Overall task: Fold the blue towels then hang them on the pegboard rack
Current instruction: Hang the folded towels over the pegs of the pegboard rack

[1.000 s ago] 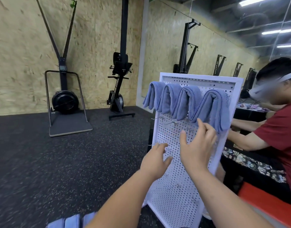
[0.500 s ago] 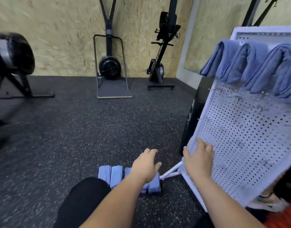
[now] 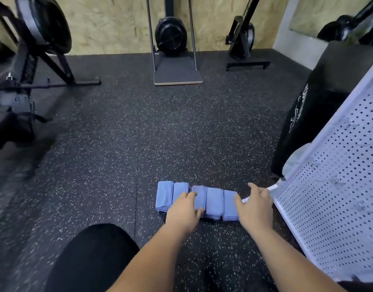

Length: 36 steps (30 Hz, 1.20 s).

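Several folded blue towels (image 3: 213,202) lie side by side in a row on the dark speckled floor in front of me. My left hand (image 3: 184,210) rests over the middle of the row, its fingers relaxed and touching a towel. My right hand (image 3: 255,207) hovers at the row's right end with fingers spread, close to the lower corner of the white pegboard rack (image 3: 333,186). The rack leans at the right edge of the view; its upper part and any hung towels are out of frame.
A black padded block (image 3: 320,98) stands behind the rack. Exercise machines line the back wall, one with a flat platform (image 3: 177,74), another at left (image 3: 34,60). My black-clad knee (image 3: 90,258) is at the bottom.
My view swung from the rack's top down to the floor. Both hands left the pegboard and dropped to the row of folded towels.
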Available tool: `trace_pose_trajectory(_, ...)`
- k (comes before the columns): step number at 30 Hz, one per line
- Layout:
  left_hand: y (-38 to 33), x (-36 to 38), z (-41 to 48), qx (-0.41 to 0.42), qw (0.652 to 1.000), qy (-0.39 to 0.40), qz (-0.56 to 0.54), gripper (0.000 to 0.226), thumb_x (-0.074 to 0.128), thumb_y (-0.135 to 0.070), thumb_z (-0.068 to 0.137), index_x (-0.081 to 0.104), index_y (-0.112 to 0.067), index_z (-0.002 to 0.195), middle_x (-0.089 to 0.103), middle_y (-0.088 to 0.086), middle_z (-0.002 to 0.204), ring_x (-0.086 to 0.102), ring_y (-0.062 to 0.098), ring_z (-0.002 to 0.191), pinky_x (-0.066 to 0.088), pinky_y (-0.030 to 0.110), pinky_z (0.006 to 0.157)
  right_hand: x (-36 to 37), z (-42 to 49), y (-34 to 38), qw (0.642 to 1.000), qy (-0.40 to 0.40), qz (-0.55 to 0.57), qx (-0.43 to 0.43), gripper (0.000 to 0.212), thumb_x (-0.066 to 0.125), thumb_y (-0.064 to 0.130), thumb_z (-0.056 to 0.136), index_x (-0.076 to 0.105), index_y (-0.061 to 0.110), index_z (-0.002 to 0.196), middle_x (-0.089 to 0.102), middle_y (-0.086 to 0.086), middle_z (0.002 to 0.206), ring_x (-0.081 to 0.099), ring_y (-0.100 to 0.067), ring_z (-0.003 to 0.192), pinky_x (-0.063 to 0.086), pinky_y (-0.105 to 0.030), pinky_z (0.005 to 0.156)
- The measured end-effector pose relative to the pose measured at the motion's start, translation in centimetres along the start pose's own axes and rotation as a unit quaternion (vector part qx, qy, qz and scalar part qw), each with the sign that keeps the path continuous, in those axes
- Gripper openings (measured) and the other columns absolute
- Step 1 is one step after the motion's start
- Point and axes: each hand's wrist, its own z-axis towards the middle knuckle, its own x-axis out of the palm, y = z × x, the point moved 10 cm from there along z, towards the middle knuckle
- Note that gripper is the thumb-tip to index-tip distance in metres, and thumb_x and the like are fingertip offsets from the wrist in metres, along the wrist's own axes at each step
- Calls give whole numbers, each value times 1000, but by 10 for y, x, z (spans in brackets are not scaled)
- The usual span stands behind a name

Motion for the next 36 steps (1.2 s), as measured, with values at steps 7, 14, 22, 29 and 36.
trace_pose_trajectory(7,51,36,21,-59,998,34,-1,53,56,-47,104,43,-25,149,50,4,139,55,29,126,53,45,98,79,22,-3,996,79,-29,10,64,64,47,99,45,19,153,44,-11,145,44,-34,130,51,-48,99)
trace_pose_trajectory(14,81,60,53,-97,994,45,-6,53,55,-45,105,42,-24,152,48,3,142,54,27,128,52,44,100,152,49,6,990,137,-35,5,67,65,46,98,44,17,155,43,-11,147,42,-34,133,45,-47,107)
trace_pose_trajectory(22,117,76,98,-123,991,42,17,53,54,-43,105,42,-23,153,47,3,143,46,27,131,50,45,101,232,78,34,980,195,-43,-28,68,62,50,100,42,19,157,43,-8,151,39,-31,139,43,-46,110)
trace_pose_trajectory(29,143,81,119,-135,990,7,27,51,53,-44,104,44,-23,150,44,2,143,44,26,128,50,42,99,298,102,75,960,258,-50,-101,69,62,52,100,40,23,159,44,-3,153,41,-31,137,46,-43,106)
trace_pose_trajectory(36,162,96,124,-142,990,-2,22,56,60,-46,99,45,-25,150,40,4,143,42,29,129,47,44,104,346,116,100,932,300,-115,-170,73,62,53,99,35,28,163,40,1,155,38,-29,138,42,-43,111)
